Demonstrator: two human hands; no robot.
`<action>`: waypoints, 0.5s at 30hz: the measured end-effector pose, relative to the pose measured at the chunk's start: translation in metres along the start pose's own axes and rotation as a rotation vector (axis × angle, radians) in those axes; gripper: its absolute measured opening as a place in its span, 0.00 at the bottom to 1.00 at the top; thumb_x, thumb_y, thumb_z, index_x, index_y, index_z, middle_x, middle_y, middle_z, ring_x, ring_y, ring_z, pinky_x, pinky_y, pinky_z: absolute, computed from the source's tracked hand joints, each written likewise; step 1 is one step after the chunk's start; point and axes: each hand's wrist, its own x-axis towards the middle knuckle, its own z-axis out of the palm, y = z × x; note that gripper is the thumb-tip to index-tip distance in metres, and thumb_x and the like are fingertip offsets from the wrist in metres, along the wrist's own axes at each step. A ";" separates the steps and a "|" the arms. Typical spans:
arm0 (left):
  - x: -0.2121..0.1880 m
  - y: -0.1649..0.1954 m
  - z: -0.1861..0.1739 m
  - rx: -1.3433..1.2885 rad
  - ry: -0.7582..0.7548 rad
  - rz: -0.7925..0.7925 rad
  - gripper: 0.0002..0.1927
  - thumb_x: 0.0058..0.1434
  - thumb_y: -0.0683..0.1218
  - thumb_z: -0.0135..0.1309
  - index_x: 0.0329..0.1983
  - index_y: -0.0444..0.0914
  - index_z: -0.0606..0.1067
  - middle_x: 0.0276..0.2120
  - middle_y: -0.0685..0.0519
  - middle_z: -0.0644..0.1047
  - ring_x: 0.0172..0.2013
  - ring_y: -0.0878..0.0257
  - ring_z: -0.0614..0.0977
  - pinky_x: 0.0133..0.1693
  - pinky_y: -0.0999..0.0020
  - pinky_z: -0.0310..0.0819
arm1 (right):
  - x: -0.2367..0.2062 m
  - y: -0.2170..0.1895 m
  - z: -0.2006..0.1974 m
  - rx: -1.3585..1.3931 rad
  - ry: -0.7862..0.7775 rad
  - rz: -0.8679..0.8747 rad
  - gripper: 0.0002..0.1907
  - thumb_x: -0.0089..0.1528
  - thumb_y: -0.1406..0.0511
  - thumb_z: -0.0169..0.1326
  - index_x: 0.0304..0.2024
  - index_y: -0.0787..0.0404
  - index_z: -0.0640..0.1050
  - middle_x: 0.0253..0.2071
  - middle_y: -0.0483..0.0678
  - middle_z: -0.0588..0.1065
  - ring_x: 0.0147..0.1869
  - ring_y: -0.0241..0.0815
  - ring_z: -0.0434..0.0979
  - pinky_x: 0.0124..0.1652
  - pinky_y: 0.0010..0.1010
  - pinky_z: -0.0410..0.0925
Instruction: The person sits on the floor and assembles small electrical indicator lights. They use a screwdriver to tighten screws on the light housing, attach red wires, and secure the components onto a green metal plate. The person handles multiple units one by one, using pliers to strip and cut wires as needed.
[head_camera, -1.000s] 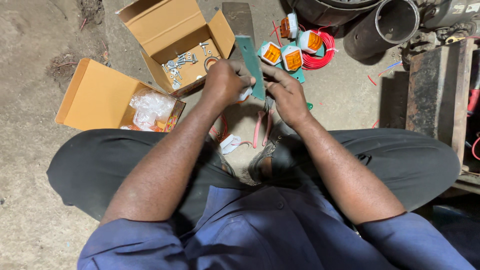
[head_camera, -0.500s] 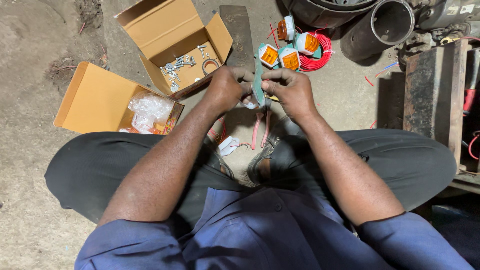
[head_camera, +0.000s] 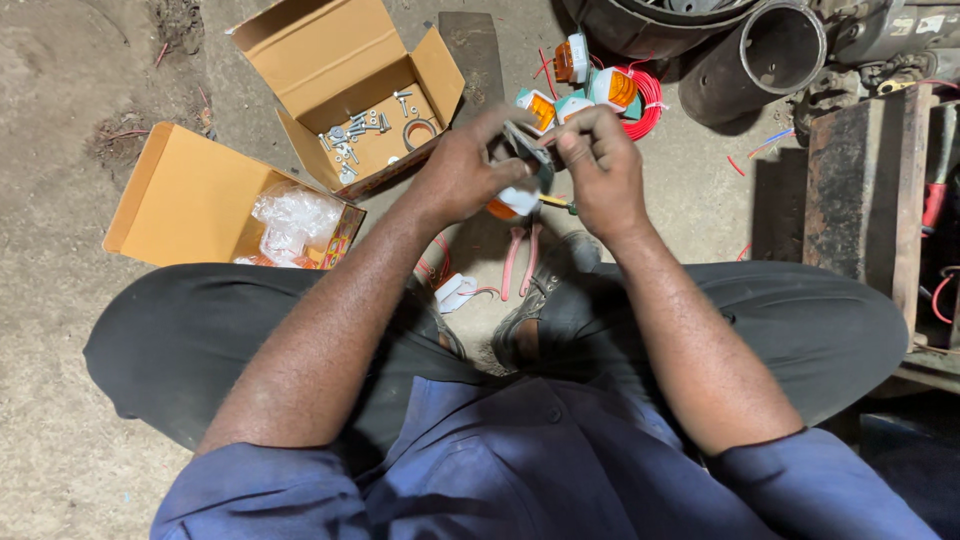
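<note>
My left hand (head_camera: 462, 168) and my right hand (head_camera: 602, 165) meet in front of me, both pinching a small grey-green metal bracket (head_camera: 527, 142). An orange and white lamp (head_camera: 512, 203) hangs just under my left hand's fingers, touching the bracket's lower end; how it is fixed is hidden. My right hand's fingertips press on the bracket's top edge. Pliers with pink handles (head_camera: 520, 262) lie on the ground below the hands, between my legs.
Three more orange and white lamps (head_camera: 612, 88) and a red wire coil (head_camera: 652, 105) lie beyond the hands. An open cardboard box with bolts (head_camera: 365, 135) and an orange box holding a plastic bag (head_camera: 200, 200) sit left. A dark pipe (head_camera: 775, 50) and a rusty metal beam (head_camera: 860, 180) stand right.
Both hands have drawn closer together and nearer to me. The bracket, held upright between them before, is now tilted and mostly covered by the fingers.
</note>
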 end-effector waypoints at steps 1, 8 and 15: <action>0.000 0.001 0.001 -0.079 -0.080 -0.082 0.26 0.56 0.46 0.64 0.58 0.40 0.73 0.48 0.47 0.81 0.50 0.57 0.83 0.54 0.63 0.76 | 0.001 -0.001 -0.001 0.071 0.018 0.044 0.09 0.75 0.63 0.48 0.45 0.63 0.68 0.42 0.47 0.80 0.43 0.32 0.77 0.46 0.26 0.72; 0.004 0.006 0.000 -0.098 -0.011 0.129 0.23 0.67 0.58 0.61 0.59 0.42 0.76 0.61 0.43 0.70 0.63 0.52 0.70 0.64 0.57 0.63 | 0.004 0.005 -0.003 0.327 0.167 0.150 0.07 0.76 0.64 0.49 0.47 0.62 0.70 0.38 0.46 0.77 0.38 0.32 0.74 0.40 0.24 0.70; -0.002 0.025 0.009 -0.495 -0.223 -0.065 0.52 0.50 0.54 0.74 0.69 0.35 0.55 0.56 0.48 0.77 0.56 0.59 0.80 0.60 0.63 0.74 | 0.005 0.008 -0.002 0.547 0.314 0.292 0.08 0.74 0.63 0.50 0.45 0.62 0.71 0.34 0.45 0.75 0.31 0.30 0.72 0.30 0.21 0.68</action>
